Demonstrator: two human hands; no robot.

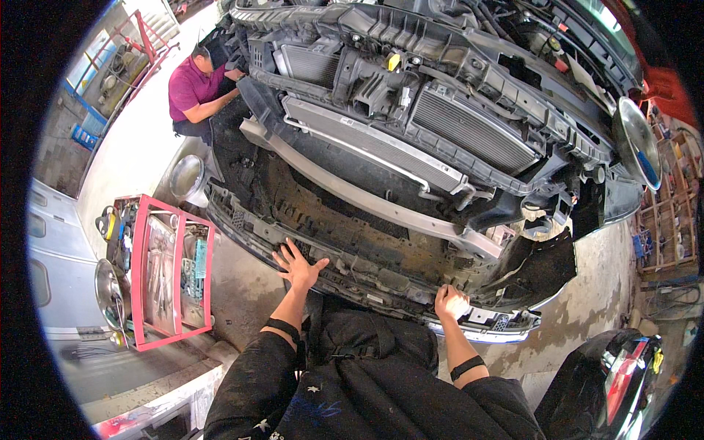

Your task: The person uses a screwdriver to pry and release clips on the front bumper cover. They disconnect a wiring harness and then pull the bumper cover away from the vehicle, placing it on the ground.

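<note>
A dark car bumper cover (370, 276) lies across in front of me, dusty inner side showing, below the front of a car with its front end stripped. My left hand (299, 268) rests on the cover's near edge, fingers spread wide. Further right along that edge, my right hand (452, 302) has its fingers curled over the cover; the fingertips are partly hidden. Just beyond the cover runs a bare metal crash beam (367, 193), apart from both hands. Behind it sit a silver radiator-like core (374, 144) and a second finned core (469, 126).
At the far left a co-worker in a purple shirt (192, 86) reaches toward the car's corner. A red tool cart (178, 279) stands to my left, with a round metal bowl (111, 290) beside it. Wooden shelves (671, 213) are at the right; a black part with a red lamp (620, 381) is lower right.
</note>
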